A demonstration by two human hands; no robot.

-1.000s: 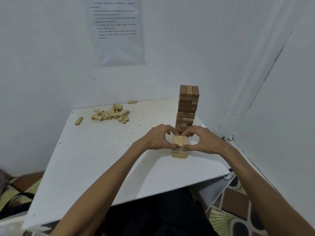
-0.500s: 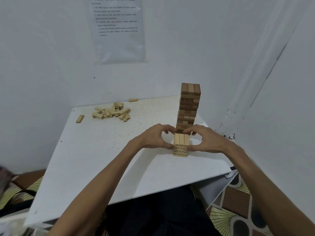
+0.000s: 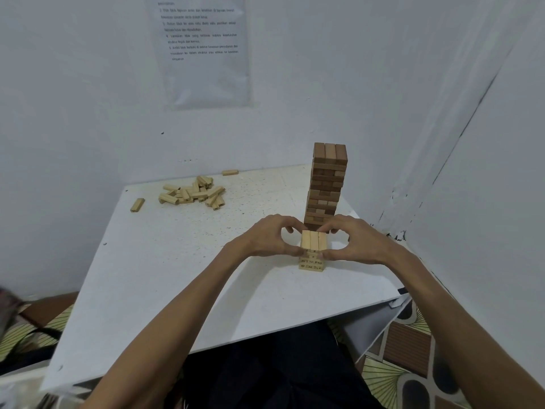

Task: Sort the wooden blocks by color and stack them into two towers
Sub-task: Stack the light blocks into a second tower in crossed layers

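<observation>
Little change vs 1 s ago: left hand (image 3: 265, 239) & right hand (image 3: 355, 242) still curl round light tower (image 3: 313, 242) top layer, pinching it square, just in front of dark tower (image 3: 327, 184). Pile (image 3: 191, 193) on bench (image 3: 177, 267) waits.

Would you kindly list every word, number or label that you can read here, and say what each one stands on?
Printed sheet on the wall: numbered lines of text, too blurred to quote.
Short light tower, front faces of its lower blocks: dark printed marks, too small to read.
Dark tower and loose light blocks: no text visible.
</observation>
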